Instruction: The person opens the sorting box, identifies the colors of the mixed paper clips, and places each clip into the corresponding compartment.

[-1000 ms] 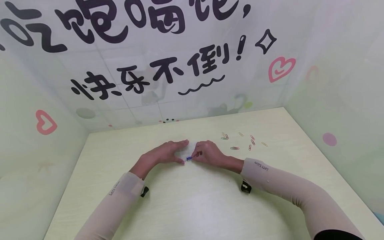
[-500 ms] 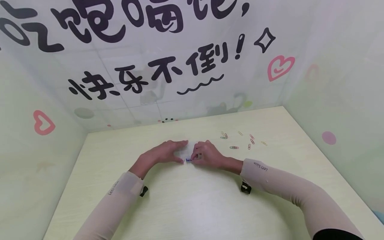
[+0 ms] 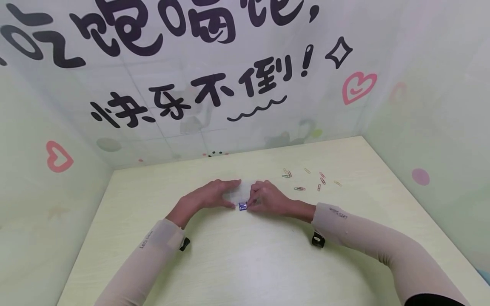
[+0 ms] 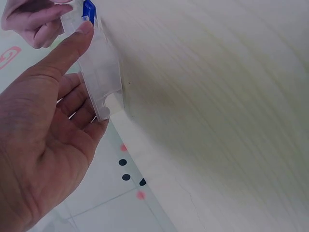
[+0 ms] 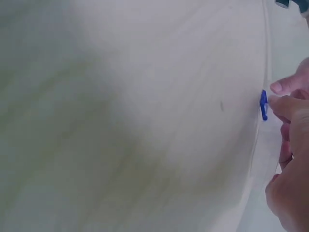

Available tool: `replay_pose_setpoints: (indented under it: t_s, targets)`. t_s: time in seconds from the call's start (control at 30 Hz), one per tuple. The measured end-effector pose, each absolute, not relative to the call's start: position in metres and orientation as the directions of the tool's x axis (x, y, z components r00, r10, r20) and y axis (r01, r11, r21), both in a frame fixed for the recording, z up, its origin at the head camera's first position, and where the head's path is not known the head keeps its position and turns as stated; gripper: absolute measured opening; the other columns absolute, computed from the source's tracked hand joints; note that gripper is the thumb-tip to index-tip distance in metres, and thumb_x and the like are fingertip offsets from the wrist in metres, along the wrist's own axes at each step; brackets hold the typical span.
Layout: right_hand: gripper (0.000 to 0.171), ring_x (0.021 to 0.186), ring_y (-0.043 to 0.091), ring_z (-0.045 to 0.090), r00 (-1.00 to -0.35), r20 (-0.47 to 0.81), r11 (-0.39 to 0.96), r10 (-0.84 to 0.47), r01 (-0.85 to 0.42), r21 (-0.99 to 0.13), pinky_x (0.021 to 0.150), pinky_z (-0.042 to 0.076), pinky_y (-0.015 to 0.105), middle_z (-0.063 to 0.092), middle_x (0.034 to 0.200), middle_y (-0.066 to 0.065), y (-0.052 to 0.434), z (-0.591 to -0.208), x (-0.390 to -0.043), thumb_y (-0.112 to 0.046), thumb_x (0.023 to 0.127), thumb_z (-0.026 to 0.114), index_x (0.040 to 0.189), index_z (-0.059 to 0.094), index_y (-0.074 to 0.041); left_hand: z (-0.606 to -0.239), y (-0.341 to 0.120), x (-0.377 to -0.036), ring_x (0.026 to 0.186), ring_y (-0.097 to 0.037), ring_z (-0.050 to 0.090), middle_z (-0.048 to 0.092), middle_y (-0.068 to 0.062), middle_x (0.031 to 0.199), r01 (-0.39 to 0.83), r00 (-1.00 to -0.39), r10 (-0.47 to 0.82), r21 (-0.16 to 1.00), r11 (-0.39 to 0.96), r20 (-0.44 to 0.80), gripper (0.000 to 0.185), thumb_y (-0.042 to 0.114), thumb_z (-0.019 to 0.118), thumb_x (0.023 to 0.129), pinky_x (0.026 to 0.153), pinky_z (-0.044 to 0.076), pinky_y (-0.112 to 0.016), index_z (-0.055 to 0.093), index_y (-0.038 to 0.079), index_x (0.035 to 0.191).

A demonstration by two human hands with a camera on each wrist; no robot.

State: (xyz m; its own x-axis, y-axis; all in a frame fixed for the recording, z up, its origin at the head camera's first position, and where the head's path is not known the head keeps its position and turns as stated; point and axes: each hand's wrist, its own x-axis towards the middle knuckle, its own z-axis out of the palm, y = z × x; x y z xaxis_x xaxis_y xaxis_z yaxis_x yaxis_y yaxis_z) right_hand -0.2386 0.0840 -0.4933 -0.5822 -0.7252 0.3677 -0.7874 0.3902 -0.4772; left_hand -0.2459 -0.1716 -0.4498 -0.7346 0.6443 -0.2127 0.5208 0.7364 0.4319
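Left hand (image 4: pixel 43 140) fingers straight, steadying clear plastic case (image 4: pixel 99 72). Right hand (image 3: pixel 268 199) pinching blue clip (image 3: pixel 242 206), mostly hidden, probably paperclip.

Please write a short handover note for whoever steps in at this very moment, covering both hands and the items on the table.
Left hand: open, thumb and fingertips steadying a small clear plastic box on the table.
Right hand: grip pinched on the blue piece at the box's near end.
Loose paper clips lie scattered on the table beyond the right hand, apart from the box.
Done: box is held flat and braced by both hands.
Left: the clips are not yet gathered. Whether the box is open or holds anything cannot be told.
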Motion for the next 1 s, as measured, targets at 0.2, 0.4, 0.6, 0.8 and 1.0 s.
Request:
replay_pose_setpoints:
  t_s: [0.2,0.4,0.6,0.8,1.0]
  targets:
    - [0.017,0.089,0.015,0.065,-0.584,0.457,0.316,-0.671,-0.782,-0.537,0.082,0.057,0.027,0.071,0.093,0.001,0.095,-0.498,-0.241,-0.007,0.08,0.093,0.095,0.084,-0.006,-0.45,-0.17,-0.246,0.153,-0.03,0.042,0.041,-0.013,0.166,0.512,-0.737,0.638,0.431,0.743,-0.223,0.089,0.03,0.086,0.092,0.124,0.036,-0.048,0.039,0.005,0.163]
    - [0.038,0.106,0.022,0.063,-0.618,0.488,0.35,-0.616,-0.77,-0.534,0.093,0.055,0.034,0.069,0.111,0.007,0.105,-0.5,-0.245,-0.008,0.076,0.096,0.111,0.08,-0.002,-0.448,-0.17,-0.245,0.154,-0.031,0.041,0.041,-0.013,0.167,0.501,-0.744,0.625,0.422,0.756,-0.235,0.089,0.031,0.085,0.093,0.124,0.036,-0.049,0.038,0.006,0.164]
    - [0.064,0.121,0.029,0.062,-0.683,0.427,0.417,-0.592,-0.714,-0.563,0.102,0.054,0.042,0.066,0.129,0.015,0.113,-0.499,-0.247,-0.01,0.076,0.096,0.133,0.07,0.002,-0.445,-0.17,-0.244,0.154,-0.031,0.041,0.04,-0.013,0.167,0.499,-0.744,0.626,0.427,0.754,-0.235,0.088,0.03,0.084,0.093,0.125,0.034,-0.049,0.037,0.005,0.164]
    - [0.076,0.123,0.033,0.066,-0.728,0.36,0.484,-0.584,-0.668,-0.565,0.108,0.054,0.045,0.065,0.141,0.019,0.114,-0.497,-0.249,-0.014,0.078,0.095,0.143,0.061,0.004,-0.443,-0.171,-0.244,0.153,-0.032,0.041,0.041,-0.014,0.167,0.512,-0.74,0.634,0.422,0.748,-0.226,0.088,0.03,0.085,0.093,0.125,0.034,-0.049,0.038,0.004,0.163]
    - [0.08,0.108,0.028,0.071,-0.762,0.304,0.521,-0.571,-0.623,-0.583,0.107,0.054,0.045,0.073,0.126,0.02,0.114,-0.496,-0.247,-0.016,0.079,0.095,0.146,0.058,0.006,-0.446,-0.17,-0.244,0.154,-0.032,0.041,0.04,-0.013,0.167,0.501,-0.74,0.627,0.421,0.756,-0.243,0.089,0.031,0.084,0.093,0.125,0.034,-0.049,0.037,0.006,0.164]
